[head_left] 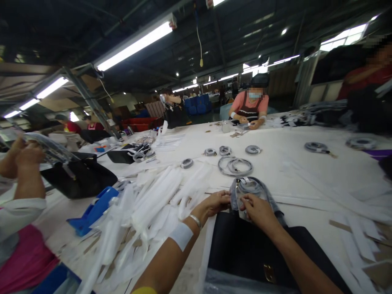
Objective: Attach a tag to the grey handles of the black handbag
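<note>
Quantities are as follows. Wearer's hands: two, one left hand [219, 203] and one right hand [256, 209]. Black bags: two identifiable, one near bag [241, 245] and one left bag [82, 183]. Clasps [269, 272] visible on the near bag: one. Coiled straps [252, 150], middle to right of table [281, 141]: seven. Blue articles [93, 210], near left: two. Bracelets [196, 221]: one. White strips [156, 188], left: overlapping; count not determinable.

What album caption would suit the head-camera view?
Left hand and right hand at the wrapped handle of a black bag, grey coils beyond.
</note>
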A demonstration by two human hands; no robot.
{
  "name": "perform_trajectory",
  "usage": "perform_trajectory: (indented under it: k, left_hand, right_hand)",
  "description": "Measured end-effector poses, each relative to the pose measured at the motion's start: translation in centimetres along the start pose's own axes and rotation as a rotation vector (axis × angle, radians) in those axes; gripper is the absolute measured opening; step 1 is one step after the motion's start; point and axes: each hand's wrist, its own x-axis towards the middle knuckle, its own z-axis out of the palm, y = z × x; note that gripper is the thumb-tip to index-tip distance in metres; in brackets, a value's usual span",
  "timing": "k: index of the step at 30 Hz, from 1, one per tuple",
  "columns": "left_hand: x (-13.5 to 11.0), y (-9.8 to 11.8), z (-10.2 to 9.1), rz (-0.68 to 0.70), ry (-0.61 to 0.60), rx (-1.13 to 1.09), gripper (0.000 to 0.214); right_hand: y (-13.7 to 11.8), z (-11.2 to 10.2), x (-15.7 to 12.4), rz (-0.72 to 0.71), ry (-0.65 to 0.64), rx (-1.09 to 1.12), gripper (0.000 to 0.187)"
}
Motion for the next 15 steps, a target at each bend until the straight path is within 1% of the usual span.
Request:
perform_trajectory:
  k: [2,5,8,11,13,15]
  left_hand:
    - [0.1,0.0,0.4,0.004,-0.013,-0.01,0.058]
    - [0.0,0.2,0.9,0.014,-0.007,0.004,0.08]
    - [-0.3,0.5,1.5,0.056,0.005,0.062,0.1]
    - [-0.4,0.3,1.9,0.116,-0.023,0.151,0.108]
    - [0.2,-0.2,1.6,0.141,-0.047,0.252,0.109]
    - [1.2,-0.8,0.9,0.182,-0.024,0.347,0.11]
  right_hand:
    - [-0.1,0.0,-0.1,-0.012,-0.022,0.007,0.026]
    - [-0.2,0.0,-0.2,-0.047,-0.059,0.011,0.034]
    - [-0.4,-0.2,-0.3,-0.079,-0.042,0.012,0.04]
    - [-1.0,-0.3,-0.8,-0.124,0.017,-0.005,0.04]
    - [-1.2,-0.2,-0.9,-0.163,0.066,-0.031,0.035]
    - [-1.2,0.0,-0.7,-0.191,0.113,-0.054,0.032]
